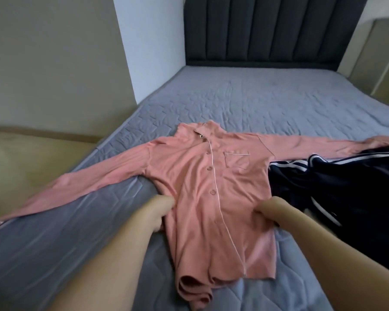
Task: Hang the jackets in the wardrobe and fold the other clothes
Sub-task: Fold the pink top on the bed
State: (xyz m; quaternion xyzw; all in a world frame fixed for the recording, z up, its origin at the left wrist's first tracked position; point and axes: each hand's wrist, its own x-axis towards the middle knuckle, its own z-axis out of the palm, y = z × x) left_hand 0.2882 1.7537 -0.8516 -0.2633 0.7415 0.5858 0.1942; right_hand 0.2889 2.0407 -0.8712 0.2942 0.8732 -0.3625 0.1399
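Fingertips of left hand and right hand hidden in folds of pink shirt; grip not clear. Both forearms cut off at the edge, at 7 and 4 o'clock. End of the left sleeve blurred and cut off at 9 o'clock. Right cuff hidden under dark jacket, itself cut off at 3 o'clock; shape hard to tell. Headboard cut off at 12 o'clock. Bed cut off at 6 o'clock.

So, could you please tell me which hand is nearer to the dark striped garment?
Right. The right hand grips the pink shirt right beside the dark striped garment; the left hand grips the shirt's far side.
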